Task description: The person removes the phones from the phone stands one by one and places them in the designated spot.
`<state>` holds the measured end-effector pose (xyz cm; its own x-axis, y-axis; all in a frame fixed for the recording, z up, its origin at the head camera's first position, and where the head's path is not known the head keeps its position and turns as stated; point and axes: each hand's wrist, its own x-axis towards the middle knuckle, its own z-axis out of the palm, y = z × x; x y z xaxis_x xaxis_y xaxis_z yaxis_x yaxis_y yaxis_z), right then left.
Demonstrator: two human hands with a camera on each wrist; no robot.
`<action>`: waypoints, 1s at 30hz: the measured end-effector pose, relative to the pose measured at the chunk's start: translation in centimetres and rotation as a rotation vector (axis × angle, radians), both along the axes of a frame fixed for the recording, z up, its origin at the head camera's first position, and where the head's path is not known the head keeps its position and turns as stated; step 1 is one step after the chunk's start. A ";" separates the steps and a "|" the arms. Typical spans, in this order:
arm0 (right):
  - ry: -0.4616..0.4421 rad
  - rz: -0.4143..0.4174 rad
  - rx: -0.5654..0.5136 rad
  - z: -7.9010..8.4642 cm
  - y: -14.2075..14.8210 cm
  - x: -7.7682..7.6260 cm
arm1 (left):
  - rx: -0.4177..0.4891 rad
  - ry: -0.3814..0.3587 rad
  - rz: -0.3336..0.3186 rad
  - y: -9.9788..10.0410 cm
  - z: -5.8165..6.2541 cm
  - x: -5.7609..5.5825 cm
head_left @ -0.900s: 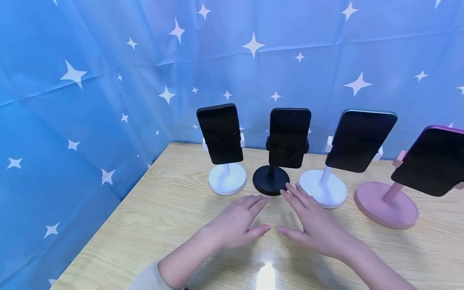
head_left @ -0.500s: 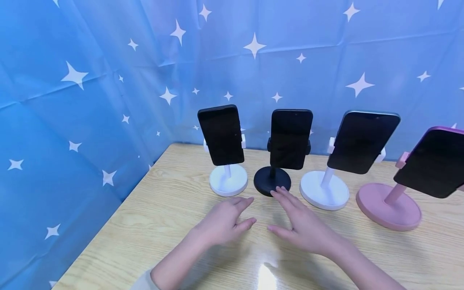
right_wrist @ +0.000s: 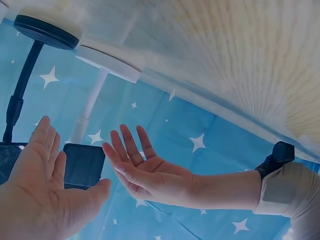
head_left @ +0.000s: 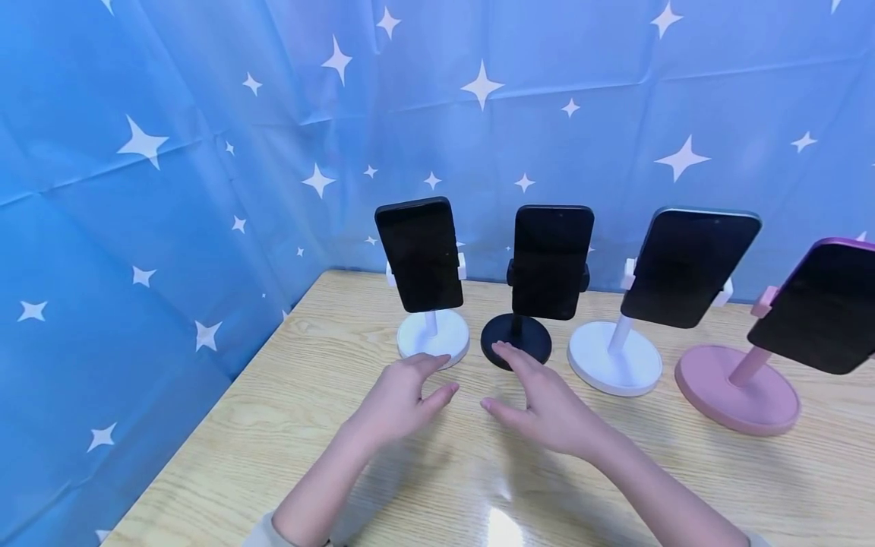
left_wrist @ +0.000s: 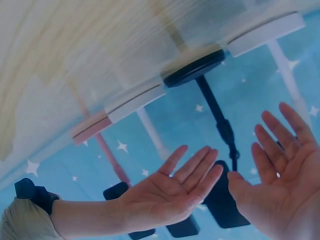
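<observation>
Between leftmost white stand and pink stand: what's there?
Head view, left to right: the black stand, holding a dark-screened phone, then the second white stand, holding another phone.

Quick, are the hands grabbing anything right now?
Left hand: open, holding nothing.
Right hand: open, holding nothing.

Creased blue cloth [head_left: 581,45], white stars [head_left: 482,85]; pale wood-grain tabletop [head_left: 260,425], bright glare [head_left: 504,528].
</observation>
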<state>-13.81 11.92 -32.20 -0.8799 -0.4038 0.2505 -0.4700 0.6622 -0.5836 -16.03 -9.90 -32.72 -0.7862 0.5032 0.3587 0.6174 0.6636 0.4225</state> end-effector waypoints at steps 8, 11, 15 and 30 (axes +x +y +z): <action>-0.070 -0.025 -0.053 0.8 -1.0 -1.0 | 0.074 0.053 0.085 -0.5 0.3 -0.4; -0.103 -0.033 -0.083 1.0 -1.3 -1.4 | 0.099 0.069 0.116 -0.7 0.5 -0.4; -0.122 -0.035 -0.133 1.3 -1.7 -1.9 | 0.140 0.061 0.165 -0.9 0.8 -0.7; -0.100 -0.099 -0.495 2.4 -3.4 -3.3 | 0.360 0.078 0.307 -2.3 2.3 -1.5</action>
<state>-17.15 8.49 -29.85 -0.9375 -0.1715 0.3029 -0.3446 0.3339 -0.8774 -17.51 -12.21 -30.39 -0.8430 0.0853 0.5311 0.4548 0.6403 0.6190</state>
